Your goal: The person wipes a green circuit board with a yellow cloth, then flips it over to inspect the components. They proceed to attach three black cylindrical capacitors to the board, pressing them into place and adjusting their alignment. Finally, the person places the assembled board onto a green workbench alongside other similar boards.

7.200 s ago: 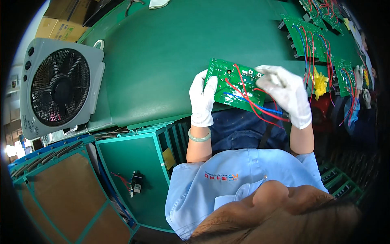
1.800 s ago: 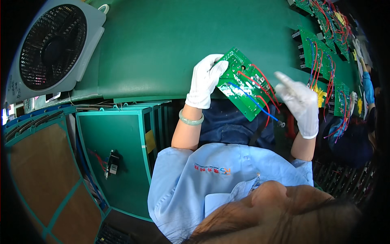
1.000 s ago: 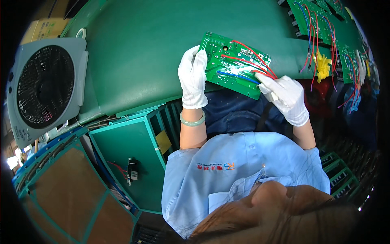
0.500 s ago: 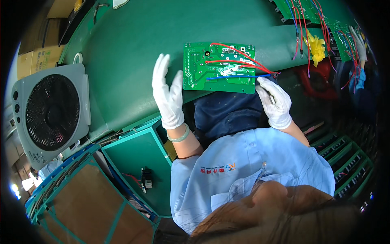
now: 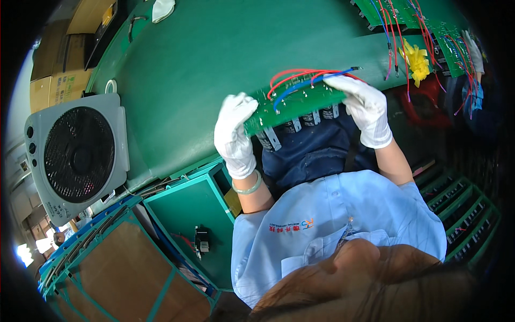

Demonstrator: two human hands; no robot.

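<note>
A green circuit board (image 5: 298, 110) is tilted up off the green table mat, slightly blurred, with black cylindrical parts (image 5: 311, 118) showing under its near edge. Red wires (image 5: 289, 71) and a blue wire (image 5: 300, 87) arch over its top face. My left hand (image 5: 236, 121), in a white glove, is closed on the board's left end. At the right end my gloved right hand (image 5: 362, 104) grips the board, its fingers over the top beside the wire ends. Both thumbs are partly hidden.
A grey box fan (image 5: 80, 155) stands at the left edge. More wired boards (image 5: 453, 51) and a yellow bundle (image 5: 414, 60) lie at far right, near another person's gloved hand (image 5: 475, 53). A white cloth (image 5: 162, 9) lies at the back; a green-framed rack (image 5: 461, 214) stands at lower right.
Both hands have closed on the board, which lay flat between them before. It has been lifted and tilted, so the parts under it show. The whole view has shifted slightly.
</note>
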